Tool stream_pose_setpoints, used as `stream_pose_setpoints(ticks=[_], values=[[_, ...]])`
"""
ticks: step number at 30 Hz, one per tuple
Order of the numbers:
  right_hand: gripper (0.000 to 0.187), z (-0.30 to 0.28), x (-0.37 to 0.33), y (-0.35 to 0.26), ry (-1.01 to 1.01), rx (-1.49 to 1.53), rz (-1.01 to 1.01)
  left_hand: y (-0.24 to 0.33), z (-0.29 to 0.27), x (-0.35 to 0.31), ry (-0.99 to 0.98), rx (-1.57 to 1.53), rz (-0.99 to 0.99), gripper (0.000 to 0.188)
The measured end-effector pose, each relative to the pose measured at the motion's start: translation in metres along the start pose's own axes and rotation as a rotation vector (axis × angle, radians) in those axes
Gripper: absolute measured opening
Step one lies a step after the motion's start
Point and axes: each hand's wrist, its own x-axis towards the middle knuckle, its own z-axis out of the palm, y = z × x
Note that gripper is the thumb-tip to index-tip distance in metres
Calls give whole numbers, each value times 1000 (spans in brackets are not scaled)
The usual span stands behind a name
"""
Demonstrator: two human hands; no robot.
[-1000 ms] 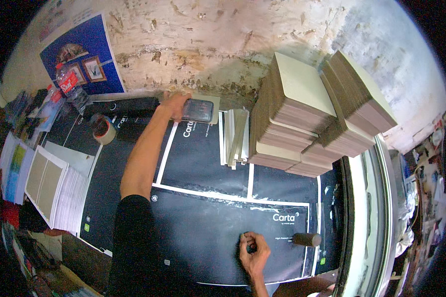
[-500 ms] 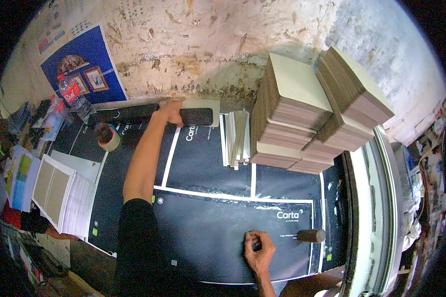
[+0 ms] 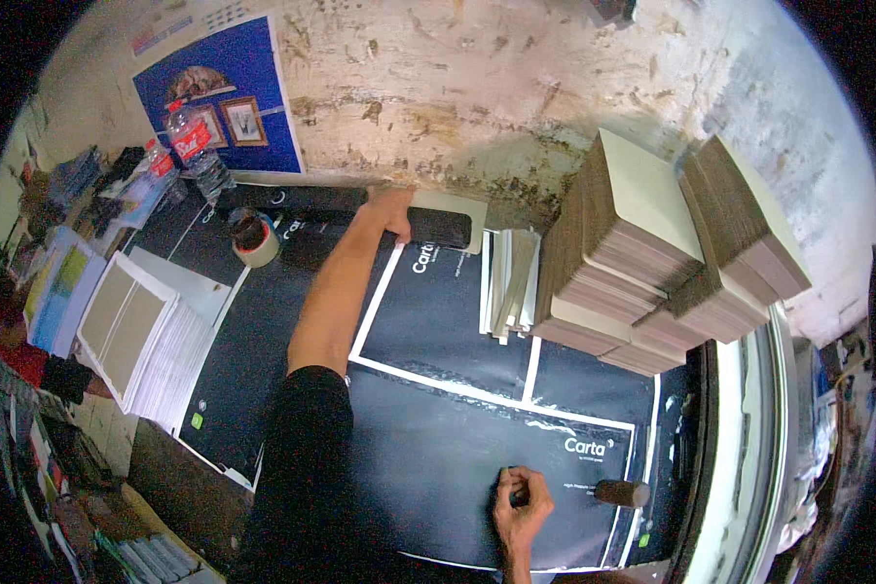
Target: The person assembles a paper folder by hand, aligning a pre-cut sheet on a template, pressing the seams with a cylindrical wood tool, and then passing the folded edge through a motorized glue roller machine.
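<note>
At the back of the table, by the wall, my left hand (image 3: 389,212) is closed over a long black flat object with a rounded end (image 3: 440,227). The thumb lies at its near side; the other fingers are partly hidden. A beige card (image 3: 475,206) shows behind that object. My right hand (image 3: 524,508) is curled low over the black printed sheet (image 3: 428,487) covering the table. Its fingertips are pinched together, and whatever they may hold is hidden. Just right of it lies a short brown cylinder (image 3: 621,493).
Tall stacks of beige boards (image 3: 642,224) stand at the right, beside narrow pale strips (image 3: 512,282). A tape roll (image 3: 255,243), a stack of white sheets (image 3: 170,341) and plastic bottles (image 3: 200,156) are at the left. Another person's dark sleeve (image 3: 63,378) shows at the far left.
The view has turned, so the whole scene sits farther right in the picture. Both hands keep about the same places on the table and the same closed shape.
</note>
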Motion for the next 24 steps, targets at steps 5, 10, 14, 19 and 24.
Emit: stream_pose_setpoints(ticks=[5, 10, 14, 19, 24], values=[[11, 3, 0, -3, 0, -35, -55, -15, -8, -12, 67, -24, 112, 94], [8, -2, -1, -8, -52, 0, 21, -16, -13, -20, 131, -63, 119, 95], [7, -5, 1, -13, -54, 2, 7, -10, -12, -23, 167, -4, 144, 96], [8, -1, 1, -9, -38, 16, 43, -5, -11, -29, 208, 17, 140, 101], [9, -3, 1, -10, -44, 10, 13, -9, -17, -22, 160, 89, 157, 100]])
